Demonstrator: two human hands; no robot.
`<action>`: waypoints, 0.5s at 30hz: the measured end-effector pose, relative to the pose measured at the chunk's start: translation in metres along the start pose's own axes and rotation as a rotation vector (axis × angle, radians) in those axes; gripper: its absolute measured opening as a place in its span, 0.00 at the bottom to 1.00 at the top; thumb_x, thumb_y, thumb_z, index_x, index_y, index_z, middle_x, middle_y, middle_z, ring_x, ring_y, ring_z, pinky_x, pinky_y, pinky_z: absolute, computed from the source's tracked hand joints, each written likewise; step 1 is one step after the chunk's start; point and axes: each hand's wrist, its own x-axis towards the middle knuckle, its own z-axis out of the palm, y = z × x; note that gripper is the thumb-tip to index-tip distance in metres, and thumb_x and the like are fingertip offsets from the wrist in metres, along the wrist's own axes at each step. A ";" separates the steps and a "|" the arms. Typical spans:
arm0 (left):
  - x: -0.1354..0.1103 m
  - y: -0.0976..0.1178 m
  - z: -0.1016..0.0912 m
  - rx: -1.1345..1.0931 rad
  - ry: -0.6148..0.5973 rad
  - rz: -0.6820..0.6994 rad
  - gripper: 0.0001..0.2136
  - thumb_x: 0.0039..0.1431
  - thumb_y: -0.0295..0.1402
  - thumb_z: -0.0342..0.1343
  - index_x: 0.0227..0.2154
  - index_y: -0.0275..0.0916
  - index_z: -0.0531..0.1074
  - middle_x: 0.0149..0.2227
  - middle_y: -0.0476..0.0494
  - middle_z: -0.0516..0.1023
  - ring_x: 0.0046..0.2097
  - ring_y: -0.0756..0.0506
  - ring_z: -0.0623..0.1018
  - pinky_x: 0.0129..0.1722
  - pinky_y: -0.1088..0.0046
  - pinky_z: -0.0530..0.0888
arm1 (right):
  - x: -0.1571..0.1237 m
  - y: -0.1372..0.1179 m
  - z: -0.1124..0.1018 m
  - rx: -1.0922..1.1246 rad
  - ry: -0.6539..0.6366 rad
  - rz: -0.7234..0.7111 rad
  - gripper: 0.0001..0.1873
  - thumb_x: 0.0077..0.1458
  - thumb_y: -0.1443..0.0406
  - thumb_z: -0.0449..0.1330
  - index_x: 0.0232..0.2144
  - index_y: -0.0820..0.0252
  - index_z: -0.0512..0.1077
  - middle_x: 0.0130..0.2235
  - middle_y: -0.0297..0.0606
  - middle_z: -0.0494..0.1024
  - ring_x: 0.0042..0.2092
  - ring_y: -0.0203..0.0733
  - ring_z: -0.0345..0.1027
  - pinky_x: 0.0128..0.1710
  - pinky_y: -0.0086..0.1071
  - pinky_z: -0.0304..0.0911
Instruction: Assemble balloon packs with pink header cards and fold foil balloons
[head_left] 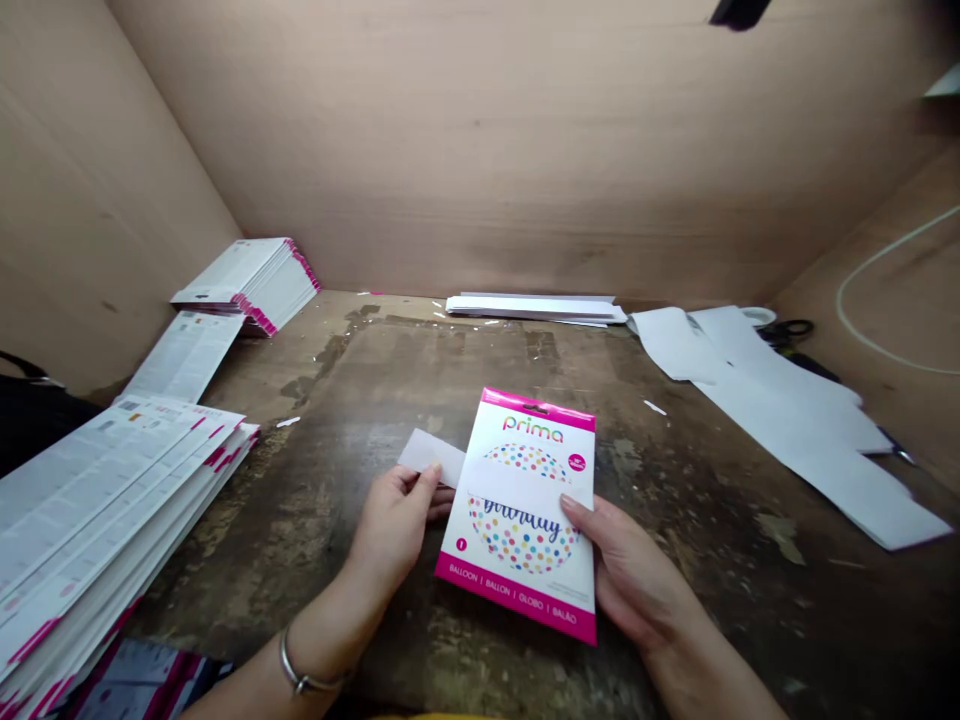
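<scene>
A pink-edged balloon packet [525, 520] with coloured dots lies face up in the middle of the worn wooden table [360, 390]. A white paper strip [450, 465] lies across its front and sticks out to the left. My left hand [397, 525] pinches the strip's left end, thumb on top. My right hand [626, 570] grips the packet's right edge, thumb on its face and fingers underneath.
Stacks of packets lying face down sit at the near left [90, 520] and far left [251, 280]. White strips [536, 308] lie by the back wall, with larger white sheets [787, 410] and scissors [787, 332] at the right. Plywood walls enclose the table.
</scene>
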 end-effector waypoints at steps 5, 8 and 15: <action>0.006 0.010 -0.009 0.731 -0.110 0.559 0.10 0.61 0.35 0.49 0.34 0.38 0.75 0.33 0.44 0.79 0.34 0.45 0.77 0.34 0.70 0.72 | 0.003 0.005 0.006 -0.121 0.059 -0.051 0.18 0.46 0.64 0.66 0.41 0.64 0.72 0.40 0.48 0.79 0.43 0.57 0.73 0.45 0.53 0.67; 0.010 0.008 -0.002 1.040 -0.177 0.813 0.11 0.63 0.32 0.46 0.36 0.37 0.73 0.35 0.42 0.77 0.37 0.45 0.75 0.37 0.69 0.71 | 0.006 0.009 0.012 -0.159 0.108 -0.076 0.18 0.44 0.63 0.67 0.39 0.63 0.73 0.38 0.47 0.80 0.41 0.58 0.74 0.42 0.52 0.69; 0.018 -0.006 0.012 1.523 -0.293 1.034 0.06 0.59 0.25 0.49 0.27 0.36 0.68 0.31 0.41 0.72 0.34 0.43 0.71 0.34 0.68 0.71 | -0.001 -0.002 0.006 -0.524 0.077 -0.083 0.17 0.49 0.57 0.61 0.39 0.63 0.70 0.34 0.45 0.80 0.36 0.54 0.74 0.37 0.48 0.69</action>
